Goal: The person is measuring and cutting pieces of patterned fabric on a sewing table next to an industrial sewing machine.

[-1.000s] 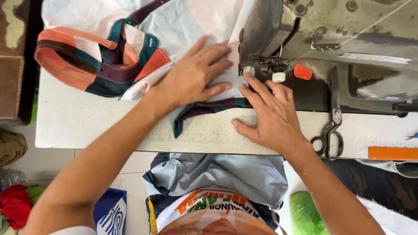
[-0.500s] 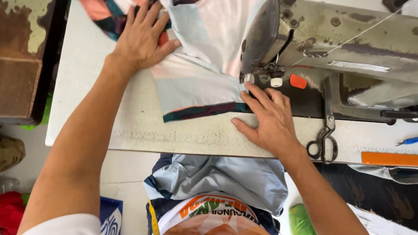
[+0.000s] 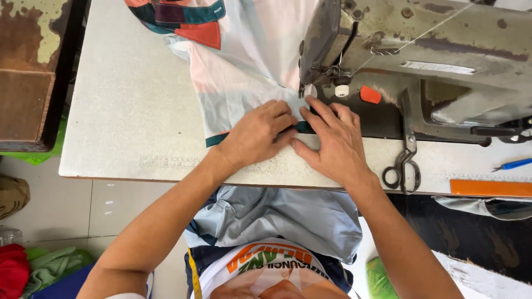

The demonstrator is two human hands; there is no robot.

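Down low, nearest to the camera, more pale blue cloth (image 3: 282, 218) lies bunched in the person's lap, under the edge of the desk (image 3: 122, 127). On the floor at the left sits a pile of red and green rags (image 3: 33, 271).

Next come the 2 arms, reaching up over the desk edge. The left hand (image 3: 257, 135) lies flat on the cloth (image 3: 238, 83), fingers bent a little, pressing it down. The grip is not closed around anything; it just pushes on the cloth. The right hand (image 3: 332, 144) lies flat just beside it, touching it, with fingers spread and pointing up toward the needle. This grip is loose too, only pressing down.

Under both hands runs a dark green hem (image 3: 217, 139) along the cloth's near edge. The cloth is pale, with soft pink and blue patches, and it spreads away across the desk, right next to the sewing machine (image 3: 421, 55).

Black scissors (image 3: 403, 166) lie on the desk to the right of the right hand. Farther right are an orange ruler (image 3: 490, 188) and a blue pen (image 3: 512, 164).

Far up, the cloth ends in bright patches of red, green and purple (image 3: 188, 19). A rusty old cabinet (image 3: 27, 72) stands at the left.
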